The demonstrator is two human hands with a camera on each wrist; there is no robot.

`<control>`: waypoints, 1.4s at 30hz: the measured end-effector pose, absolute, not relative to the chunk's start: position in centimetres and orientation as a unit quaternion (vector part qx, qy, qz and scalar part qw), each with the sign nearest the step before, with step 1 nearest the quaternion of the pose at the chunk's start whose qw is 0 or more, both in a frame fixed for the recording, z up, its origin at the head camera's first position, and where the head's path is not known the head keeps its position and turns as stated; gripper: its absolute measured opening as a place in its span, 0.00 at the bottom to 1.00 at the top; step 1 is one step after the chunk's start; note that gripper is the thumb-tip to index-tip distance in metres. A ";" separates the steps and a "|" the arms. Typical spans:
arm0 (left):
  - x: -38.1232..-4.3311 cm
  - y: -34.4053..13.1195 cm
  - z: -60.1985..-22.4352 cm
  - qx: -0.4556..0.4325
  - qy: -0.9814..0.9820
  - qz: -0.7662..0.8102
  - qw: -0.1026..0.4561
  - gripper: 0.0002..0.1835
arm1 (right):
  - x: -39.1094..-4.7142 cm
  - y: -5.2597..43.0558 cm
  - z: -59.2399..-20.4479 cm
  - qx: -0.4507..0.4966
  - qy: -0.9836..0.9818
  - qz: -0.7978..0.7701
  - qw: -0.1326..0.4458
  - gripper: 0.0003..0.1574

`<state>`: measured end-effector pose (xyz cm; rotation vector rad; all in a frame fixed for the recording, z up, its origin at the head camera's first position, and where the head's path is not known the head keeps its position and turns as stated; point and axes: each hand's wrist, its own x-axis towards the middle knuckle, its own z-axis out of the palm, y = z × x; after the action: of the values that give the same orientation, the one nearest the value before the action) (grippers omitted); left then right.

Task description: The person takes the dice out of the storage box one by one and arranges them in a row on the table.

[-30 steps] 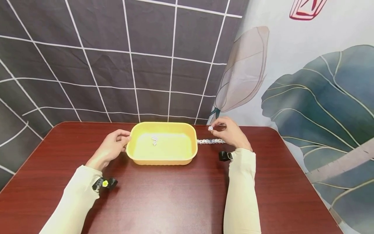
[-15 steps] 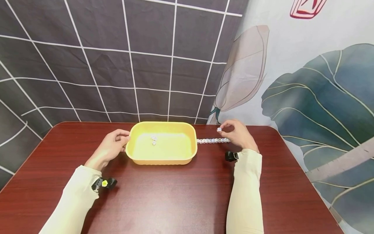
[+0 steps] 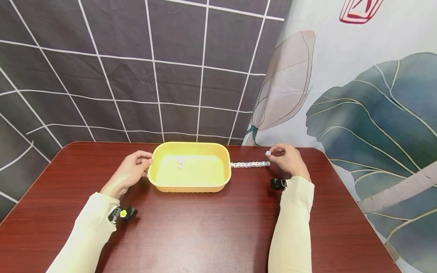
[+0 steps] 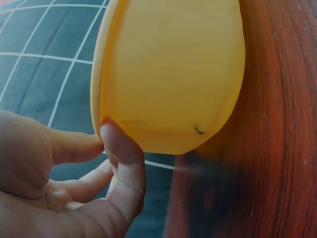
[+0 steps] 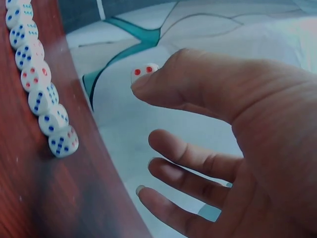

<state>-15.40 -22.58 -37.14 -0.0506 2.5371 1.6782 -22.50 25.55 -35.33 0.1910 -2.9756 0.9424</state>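
My left hand (image 3: 131, 170) pinches the left rim of a yellow plastic basin (image 3: 189, 189) between thumb and forefinger, seen close in the left wrist view. Inside the basin lie several loose white dice (image 3: 180, 163). My right hand (image 3: 290, 161) pinches one white die (image 5: 143, 72) between thumb and forefinger, with red dots showing; its other fingers are spread below. That die is held above the table, over the right end of a row of dice (image 3: 250, 164). The row runs straight out from the basin's right side, its dice (image 5: 34, 77) set side by side with blue and red dots.
The dark red wooden table (image 3: 205, 235) ends at a back edge just behind the basin. A dark grid-patterned cloth (image 3: 177, 83) hangs behind it, and a leaf-patterned cloth (image 3: 375, 113) hangs on the right.
My right hand has moved to the right along the row with the die pinched in its fingertips, uncovering the row's right end. The left hand stays at the basin's rim.
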 end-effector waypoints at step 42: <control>-15.4 -22.6 -37.1 -0.017 0.834 0.549 0.049 0.20 | -23.4 27.5 -38.9 0.014 -0.956 0.291 -0.026 0.08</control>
<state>-15.39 -22.56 -37.10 -0.0521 2.5418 1.6717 -23.36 27.47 -38.86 0.0456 -3.0540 0.9307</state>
